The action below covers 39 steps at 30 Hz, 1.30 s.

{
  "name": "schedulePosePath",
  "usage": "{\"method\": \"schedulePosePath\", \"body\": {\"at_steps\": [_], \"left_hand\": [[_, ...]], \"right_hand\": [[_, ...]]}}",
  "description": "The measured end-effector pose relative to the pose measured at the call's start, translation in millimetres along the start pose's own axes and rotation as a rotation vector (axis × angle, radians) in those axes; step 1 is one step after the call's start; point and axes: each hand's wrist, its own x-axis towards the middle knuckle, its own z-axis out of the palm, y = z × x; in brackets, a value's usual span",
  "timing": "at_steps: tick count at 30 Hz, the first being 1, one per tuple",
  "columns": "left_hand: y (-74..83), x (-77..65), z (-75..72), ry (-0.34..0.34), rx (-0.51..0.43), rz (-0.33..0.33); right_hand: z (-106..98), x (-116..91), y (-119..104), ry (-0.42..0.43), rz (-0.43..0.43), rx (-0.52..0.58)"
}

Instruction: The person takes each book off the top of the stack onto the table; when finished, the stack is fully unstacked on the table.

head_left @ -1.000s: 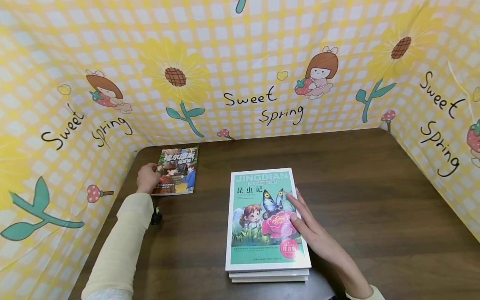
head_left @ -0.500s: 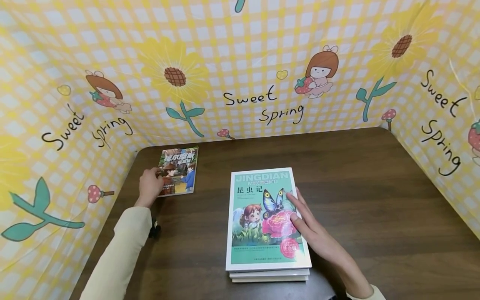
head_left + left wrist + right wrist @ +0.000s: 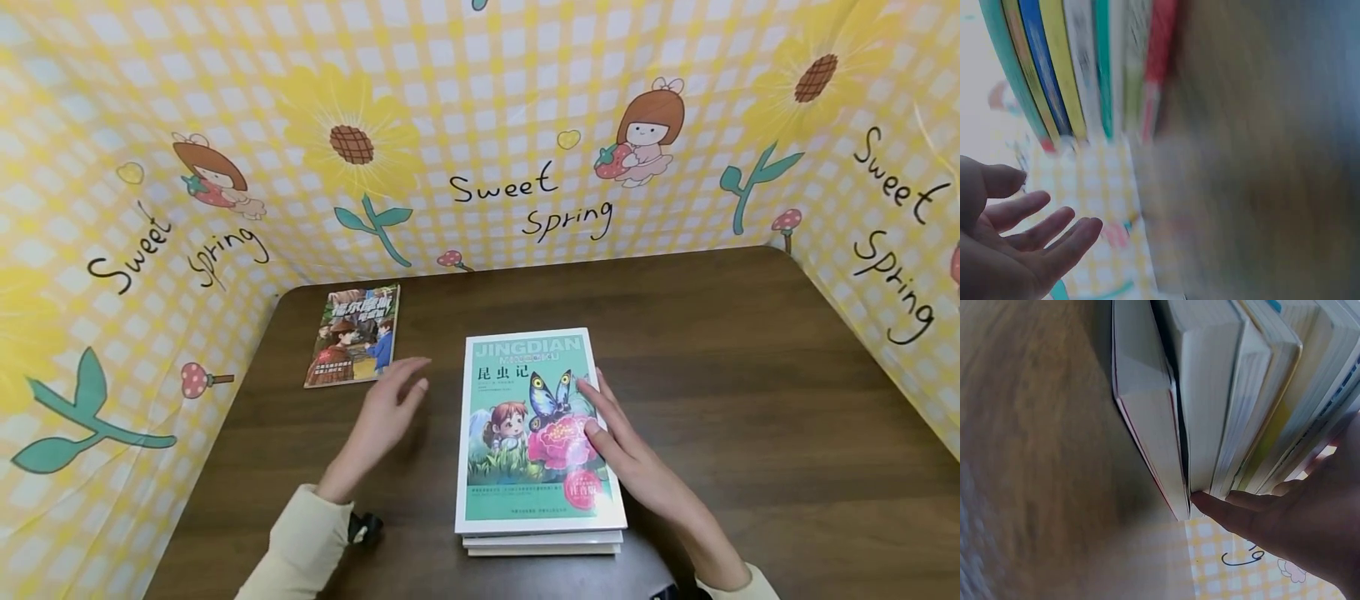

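Observation:
A tall stack of books stands mid-table, topped by a green-covered book (image 3: 498, 500) with a butterfly and a pink flower. My right hand (image 3: 637, 471) rests along the stack's right side, thumb over the top cover's edge. In the right wrist view, its fingertips (image 3: 1210, 503) touch the page edges (image 3: 1210, 394) with straight fingers. My left hand (image 3: 382, 417) is in the air left of the stack, fingers spread and holding nothing. In the left wrist view, colourful book spines (image 3: 1054, 69) show beyond that hand. A thin comic-style book (image 3: 352, 337) lies flat at the table's far left.
The brown wooden table (image 3: 697, 350) has a rounded far edge. Yellow checked cloth (image 3: 480, 100) with flowers and "Sweet Spring" lettering hangs behind it and along both sides.
My left hand has left the thin book at the far left and moved right and nearer, towards the stack. That book stays lying there. My right hand has stayed at the stack.

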Motion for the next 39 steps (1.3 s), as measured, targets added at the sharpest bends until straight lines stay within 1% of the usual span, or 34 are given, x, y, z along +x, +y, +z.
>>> {"method": "schedulePosePath", "body": {"at_steps": [2,5,10,15,20,23,26,31,35,39], "left_hand": [[15.2,-9.2,6.0,-0.033,-0.046,-0.026],[30.2,-22.4,16.0,-0.065,-0.102,-0.073],[42.3,-39.7,31.0,-0.120,-0.173,-0.125],[51.3,-50.8,39.4,-0.165,-0.233,-0.185],[55.3,-54.6,44.7,-0.188,-0.249,-0.244],[55.9,-56.3,46.4,-0.188,-0.270,-0.262],[56.4,-57.3,47.3,-0.174,-0.311,-0.257],[55.9,-58.3,49.1,-0.161,-0.387,-0.247],[55.9,-58.4,49.8,-0.153,-0.432,-0.251],[56.3,-58.2,50.3,-0.141,-0.464,-0.250]], "right_hand": [[0.1,0.5,-0.3,0.001,0.001,-0.003],[0.2,1.2,-0.4,0.000,0.004,-0.006],[-0.1,1.7,0.3,0.001,0.010,-0.006],[-0.3,0.9,-0.1,0.007,0.022,-0.014],[0.0,-0.1,-1.6,0.018,0.028,-0.051],[0.1,-0.2,-2.5,0.023,0.020,-0.093],[-0.4,-0.1,-3.9,0.029,0.013,-0.160],[-1.8,-1.1,-8.7,0.046,0.000,-0.304],[-2.8,-2.2,-12.9,0.047,0.015,-0.400],[-4.0,-2.8,-16.0,0.039,0.035,-0.473]]}}
